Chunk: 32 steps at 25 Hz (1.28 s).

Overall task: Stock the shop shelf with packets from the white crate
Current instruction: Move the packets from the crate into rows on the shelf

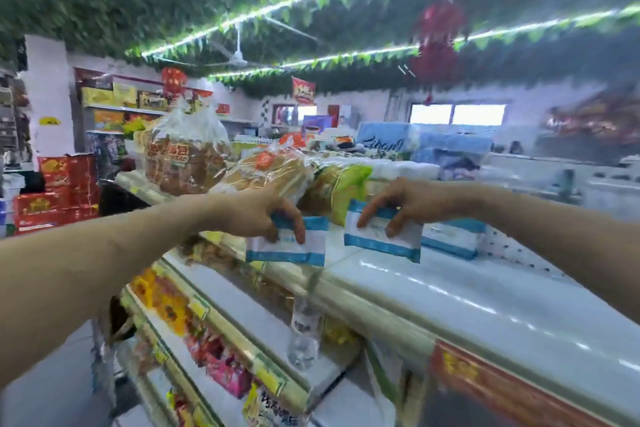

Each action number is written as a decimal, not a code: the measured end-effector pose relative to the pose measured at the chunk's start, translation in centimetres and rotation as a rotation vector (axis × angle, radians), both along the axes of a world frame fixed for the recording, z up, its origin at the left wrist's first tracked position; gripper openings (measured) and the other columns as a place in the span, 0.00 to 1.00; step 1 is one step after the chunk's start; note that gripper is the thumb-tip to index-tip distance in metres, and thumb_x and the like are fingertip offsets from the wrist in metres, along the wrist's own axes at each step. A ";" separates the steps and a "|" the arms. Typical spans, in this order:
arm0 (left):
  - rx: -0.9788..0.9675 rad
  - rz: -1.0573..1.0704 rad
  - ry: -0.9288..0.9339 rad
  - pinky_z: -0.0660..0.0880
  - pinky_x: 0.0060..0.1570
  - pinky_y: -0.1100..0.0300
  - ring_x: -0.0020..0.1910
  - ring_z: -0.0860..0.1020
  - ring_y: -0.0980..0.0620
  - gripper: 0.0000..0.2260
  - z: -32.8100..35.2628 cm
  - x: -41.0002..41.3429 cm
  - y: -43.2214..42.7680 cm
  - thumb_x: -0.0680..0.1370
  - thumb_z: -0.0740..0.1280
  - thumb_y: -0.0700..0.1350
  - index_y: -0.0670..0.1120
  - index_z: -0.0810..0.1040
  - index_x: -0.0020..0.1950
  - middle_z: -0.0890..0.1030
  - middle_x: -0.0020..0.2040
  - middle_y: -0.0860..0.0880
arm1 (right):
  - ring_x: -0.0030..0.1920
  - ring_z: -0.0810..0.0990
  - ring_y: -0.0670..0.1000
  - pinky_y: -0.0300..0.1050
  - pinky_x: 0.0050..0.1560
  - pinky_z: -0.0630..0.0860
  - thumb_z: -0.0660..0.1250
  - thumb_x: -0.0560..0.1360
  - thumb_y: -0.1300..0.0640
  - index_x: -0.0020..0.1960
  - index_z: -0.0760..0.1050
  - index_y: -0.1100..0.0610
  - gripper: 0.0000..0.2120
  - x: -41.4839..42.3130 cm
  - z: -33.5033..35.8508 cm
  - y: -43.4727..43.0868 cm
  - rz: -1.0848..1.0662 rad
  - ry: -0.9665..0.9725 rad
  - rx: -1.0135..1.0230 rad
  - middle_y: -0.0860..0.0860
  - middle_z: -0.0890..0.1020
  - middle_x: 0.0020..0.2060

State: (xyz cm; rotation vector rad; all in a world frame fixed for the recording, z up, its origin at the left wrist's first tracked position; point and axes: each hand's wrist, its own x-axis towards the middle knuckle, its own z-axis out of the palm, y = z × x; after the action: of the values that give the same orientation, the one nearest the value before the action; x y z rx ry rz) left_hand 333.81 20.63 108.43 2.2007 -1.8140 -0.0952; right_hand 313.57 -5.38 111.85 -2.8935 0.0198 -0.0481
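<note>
Two packets hang over the top shelf (450,291), one per hand. The left hand (258,215) pinches the left packet (287,248) by its upper edge, fingers curled over it. The right hand (412,201) grips the right packet (381,239) likewise, just beside a third packet (453,237) lying on the shelf. Each is probably best lowered flat, lined up with that third one, clear of the bread bags (270,170), and released only once it rests. No crate is in view.
</note>
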 end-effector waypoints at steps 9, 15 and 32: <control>0.029 -0.053 0.086 0.75 0.56 0.66 0.52 0.77 0.68 0.20 0.0 -0.8 -8.7 0.80 0.69 0.35 0.61 0.85 0.55 0.78 0.59 0.65 | 0.56 0.78 0.50 0.46 0.61 0.76 0.74 0.73 0.66 0.61 0.79 0.38 0.26 -2.8 -4.4 -13.1 -0.340 0.010 -0.119 0.45 0.78 0.61; 0.056 -0.064 0.098 0.79 0.60 0.57 0.56 0.79 0.59 0.21 -1.1 0.5 -11.7 0.79 0.69 0.35 0.64 0.84 0.54 0.79 0.61 0.61 | 0.69 0.66 0.53 0.56 0.69 0.66 0.71 0.75 0.55 0.67 0.73 0.34 0.25 -0.9 -6.0 -15.6 -0.287 0.008 -0.513 0.45 0.69 0.71; 0.047 -0.381 -0.040 0.78 0.59 0.58 0.60 0.77 0.52 0.19 -1.3 -4.3 -30.0 0.76 0.73 0.34 0.59 0.86 0.55 0.78 0.63 0.57 | 0.63 0.73 0.45 0.58 0.68 0.70 0.73 0.78 0.50 0.63 0.78 0.34 0.17 -12.4 -3.5 -17.6 -0.388 -0.248 -0.490 0.36 0.76 0.62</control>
State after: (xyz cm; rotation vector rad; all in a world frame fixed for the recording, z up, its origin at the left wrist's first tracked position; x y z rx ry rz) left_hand 329.53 -9.36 107.08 1.8692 -2.2528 -0.1740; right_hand 301.13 -22.96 108.39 -3.2910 0.6029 -0.5517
